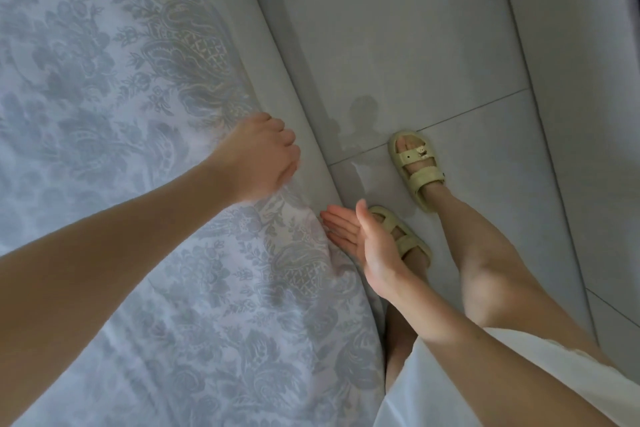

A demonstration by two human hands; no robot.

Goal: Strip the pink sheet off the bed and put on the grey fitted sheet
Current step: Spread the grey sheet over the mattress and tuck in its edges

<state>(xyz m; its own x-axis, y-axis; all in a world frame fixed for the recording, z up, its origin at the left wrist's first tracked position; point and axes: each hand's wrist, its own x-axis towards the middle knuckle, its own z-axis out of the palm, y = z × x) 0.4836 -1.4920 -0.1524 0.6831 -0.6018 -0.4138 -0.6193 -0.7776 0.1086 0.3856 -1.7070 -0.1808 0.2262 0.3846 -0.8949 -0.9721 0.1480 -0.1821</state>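
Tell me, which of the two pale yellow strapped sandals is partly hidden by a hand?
The sandal nearer the bed; the open right hand overlaps it, while the other sandal shows whole.

The sheet (pixel 104 87) is woven cloth, a floral damask whose raised figures catch a faint sheen against a matt ground, and it is softly creased near the edge. The bed side (pixel 277 80) looks plain, smooth and matt. The floor (pixel 433 45) is glossy tile, showing dim reflections. The sandals (pixel 414 163) look like matt moulded plastic, one with a small shiny buckle. The white garment (pixel 450 388) is thin smooth cloth
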